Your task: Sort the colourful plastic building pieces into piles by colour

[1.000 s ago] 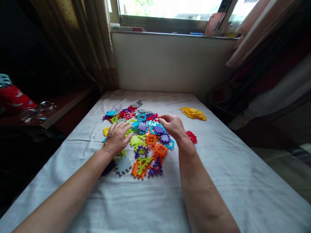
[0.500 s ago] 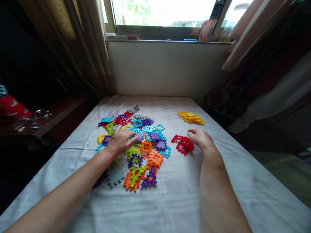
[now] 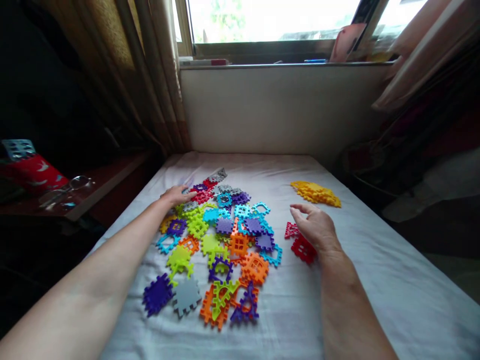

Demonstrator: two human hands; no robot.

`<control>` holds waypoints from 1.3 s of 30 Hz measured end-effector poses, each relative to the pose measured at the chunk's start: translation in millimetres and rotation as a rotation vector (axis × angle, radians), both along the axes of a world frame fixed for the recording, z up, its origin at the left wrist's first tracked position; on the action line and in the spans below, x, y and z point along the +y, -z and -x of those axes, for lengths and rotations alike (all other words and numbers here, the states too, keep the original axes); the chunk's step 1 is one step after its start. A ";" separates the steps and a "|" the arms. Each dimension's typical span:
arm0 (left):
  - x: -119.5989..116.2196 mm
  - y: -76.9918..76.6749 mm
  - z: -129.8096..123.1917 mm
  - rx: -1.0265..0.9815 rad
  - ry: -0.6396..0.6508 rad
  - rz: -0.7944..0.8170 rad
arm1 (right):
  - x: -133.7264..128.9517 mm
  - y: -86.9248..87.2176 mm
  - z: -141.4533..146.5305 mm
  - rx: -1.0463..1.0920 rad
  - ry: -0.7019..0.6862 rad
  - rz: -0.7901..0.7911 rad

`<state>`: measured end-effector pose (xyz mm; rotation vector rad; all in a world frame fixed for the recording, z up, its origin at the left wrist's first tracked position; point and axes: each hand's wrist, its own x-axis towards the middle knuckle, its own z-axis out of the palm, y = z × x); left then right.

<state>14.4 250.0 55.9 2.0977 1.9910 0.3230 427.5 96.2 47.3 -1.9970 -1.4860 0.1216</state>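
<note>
Colourful interlocking plastic pieces lie in a loose spread, with orange pieces (image 3: 255, 268), lime green ones (image 3: 180, 260), and a grey square (image 3: 186, 297) near the front. My left hand (image 3: 176, 195) reaches over the spread's far left, fingers extended and apart, beside red pieces (image 3: 202, 195). To the right, my right hand (image 3: 315, 225) is above a small group of red pieces (image 3: 303, 249), partly covering it; its thumb and index finger are apart and nothing shows between them. A pile of yellow pieces (image 3: 315, 193) sits beyond that hand.
A white sheet (image 3: 277, 325) covers the surface. On a dark side table (image 3: 93, 187) at the left are glasses (image 3: 71, 187) and a red patterned item (image 3: 35, 172). Curtains (image 3: 150, 75) hang at left, and a window ledge (image 3: 262, 65) runs behind.
My left hand has moved away and left to the far red pieces, uncovering green and purple pieces. My right hand now covers part of the red group, its fingers more open. The view has shifted.
</note>
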 end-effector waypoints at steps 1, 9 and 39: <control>-4.3 0.4 -3.6 -0.005 -0.006 0.018 | 0.4 0.2 -0.5 -0.003 0.001 0.002; -59.4 -38.0 -25.3 -0.263 0.289 0.332 | 1.4 1.9 4.6 -0.005 -0.004 0.034; -49.6 -34.1 -33.1 -0.432 0.390 0.433 | -0.4 -3.0 27.1 0.071 -0.204 -0.115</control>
